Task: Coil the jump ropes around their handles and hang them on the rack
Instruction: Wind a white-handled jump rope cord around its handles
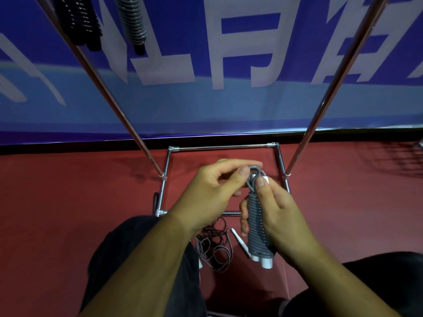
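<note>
A grey jump rope (257, 223) is wound in tight turns around its white handles, held upright in front of me. My right hand (278, 216) grips the coiled bundle, thumb pressed near its top. My left hand (212, 191) pinches the small loop of grey rope (256, 170) at the top end. The chrome rack (128, 120) rises in two slanted poles on either side. Two coiled ropes hang at the top left: a black coiled rope (80, 19) and a grey coiled rope (134, 19).
A loose dark rope (217, 248) with a white handle (240, 242) lies tangled on the red floor by the rack's base frame (224, 146). A blue banner (229, 99) stands behind the rack. My dark-trousered knees fill the lower corners.
</note>
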`<control>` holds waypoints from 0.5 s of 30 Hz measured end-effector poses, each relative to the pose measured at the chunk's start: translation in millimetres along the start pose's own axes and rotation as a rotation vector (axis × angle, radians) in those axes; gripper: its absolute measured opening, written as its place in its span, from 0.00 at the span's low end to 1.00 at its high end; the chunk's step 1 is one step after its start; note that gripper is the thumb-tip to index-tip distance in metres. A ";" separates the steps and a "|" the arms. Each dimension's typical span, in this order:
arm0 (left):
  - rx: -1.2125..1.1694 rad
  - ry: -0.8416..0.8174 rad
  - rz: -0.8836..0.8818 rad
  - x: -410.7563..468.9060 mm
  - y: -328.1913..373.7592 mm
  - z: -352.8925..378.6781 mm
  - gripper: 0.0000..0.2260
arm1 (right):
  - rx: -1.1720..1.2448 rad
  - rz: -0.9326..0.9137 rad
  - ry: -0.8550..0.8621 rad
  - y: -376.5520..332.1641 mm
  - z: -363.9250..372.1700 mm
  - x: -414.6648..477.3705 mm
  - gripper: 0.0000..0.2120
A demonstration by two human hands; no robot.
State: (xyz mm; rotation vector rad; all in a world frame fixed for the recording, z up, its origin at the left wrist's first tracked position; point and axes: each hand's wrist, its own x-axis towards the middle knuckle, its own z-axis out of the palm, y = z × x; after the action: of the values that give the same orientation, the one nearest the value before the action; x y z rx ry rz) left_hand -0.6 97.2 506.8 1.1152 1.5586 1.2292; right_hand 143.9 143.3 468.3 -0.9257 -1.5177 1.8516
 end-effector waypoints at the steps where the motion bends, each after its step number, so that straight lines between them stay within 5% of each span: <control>1: -0.028 -0.013 -0.025 0.3 -0.3 0.7 0.10 | -0.013 0.000 0.002 0.5 -0.1 0.2 0.16; 8: 0.003 0.029 0.050 2.3 -4.6 -4.5 0.07 | -0.013 0.003 0.022 0.7 -1.2 2.5 0.15; 15: -0.397 0.047 -0.169 2.9 -7.5 -1.8 0.11 | 0.003 -0.022 0.026 0.2 -0.8 5.4 0.15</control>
State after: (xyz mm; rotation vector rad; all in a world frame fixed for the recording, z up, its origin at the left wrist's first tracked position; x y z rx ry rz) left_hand -4.2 98.7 499.5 0.6900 1.3345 1.3801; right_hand 141.4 148.0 467.1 -0.9251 -1.5034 1.8188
